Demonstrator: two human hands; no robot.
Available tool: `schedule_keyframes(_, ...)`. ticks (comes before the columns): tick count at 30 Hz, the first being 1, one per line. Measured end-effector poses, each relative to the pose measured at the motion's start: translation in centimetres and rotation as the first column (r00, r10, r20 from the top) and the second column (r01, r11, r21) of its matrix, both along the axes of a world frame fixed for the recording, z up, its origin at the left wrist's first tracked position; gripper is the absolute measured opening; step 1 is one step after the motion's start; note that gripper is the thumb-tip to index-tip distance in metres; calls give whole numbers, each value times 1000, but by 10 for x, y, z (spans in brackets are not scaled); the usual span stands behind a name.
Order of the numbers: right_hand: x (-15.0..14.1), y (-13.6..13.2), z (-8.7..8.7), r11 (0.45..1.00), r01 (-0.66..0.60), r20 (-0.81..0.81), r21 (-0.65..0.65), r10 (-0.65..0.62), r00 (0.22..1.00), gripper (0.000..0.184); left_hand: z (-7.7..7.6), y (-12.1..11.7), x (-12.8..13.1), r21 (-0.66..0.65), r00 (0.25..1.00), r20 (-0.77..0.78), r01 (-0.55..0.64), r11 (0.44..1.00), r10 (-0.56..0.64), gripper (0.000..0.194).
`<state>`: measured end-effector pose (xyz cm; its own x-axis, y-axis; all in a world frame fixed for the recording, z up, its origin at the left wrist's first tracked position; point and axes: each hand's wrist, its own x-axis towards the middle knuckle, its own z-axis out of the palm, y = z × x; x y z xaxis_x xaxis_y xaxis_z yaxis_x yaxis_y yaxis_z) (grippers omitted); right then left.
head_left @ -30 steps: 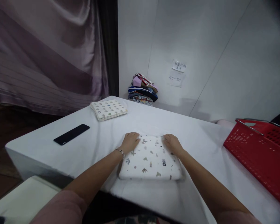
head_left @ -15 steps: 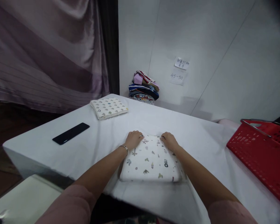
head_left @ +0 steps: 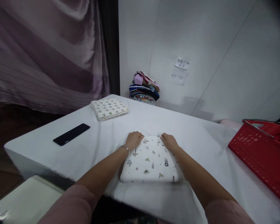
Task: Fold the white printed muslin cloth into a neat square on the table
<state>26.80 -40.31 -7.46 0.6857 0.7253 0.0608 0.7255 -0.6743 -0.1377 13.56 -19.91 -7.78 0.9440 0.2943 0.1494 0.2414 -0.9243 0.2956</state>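
A folded white cloth [head_left: 151,161] printed with small leaves and shapes lies on the white table [head_left: 102,140] right in front of me. My left hand [head_left: 133,140] sits on its far left corner with the fingers curled over the edge. A thin bracelet circles that wrist. My right hand [head_left: 169,142] holds the far edge toward the right, fingers bent and pressed together on the fabric. Both forearms reach over the cloth's sides.
A second folded printed cloth [head_left: 109,108] lies at the far left of the table, with a black phone [head_left: 71,134] nearer the left edge. A stack of coloured folded fabrics [head_left: 144,88] sits against the wall. A red plastic basket [head_left: 263,149] stands on the right.
Both hands have slid a little inward along the cloth's far edge, closer to each other. The cloth itself has stayed in place.
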Motion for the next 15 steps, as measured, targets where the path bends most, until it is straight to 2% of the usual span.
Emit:
schedule_keyframes(5,-1,1,-1,999,-39,0,-9,39,999,30,12,-16,0,66,999,38,-14,998,12,29)
schedule_keyframes(7,0,1,-2,999,-42,2,-9,42,999,31,12,-29,-4,110,992,99,71,991,-82,28)
schedule_keyframes(9,1,1,-3,999,-43,5,-8,43,999,32,7,-40,-8,148,971,115,194,970,-212,32)
schedule_keyframes(11,2,0,-3,999,-46,8,-10,47,999,33,-1,-46,-12,146,960,65,260,954,-272,39)
schedule_keyframes(15,-2,1,2,998,-51,21,-23,52,998,34,-12,-46,-13,91,975,-12,221,971,-221,48)
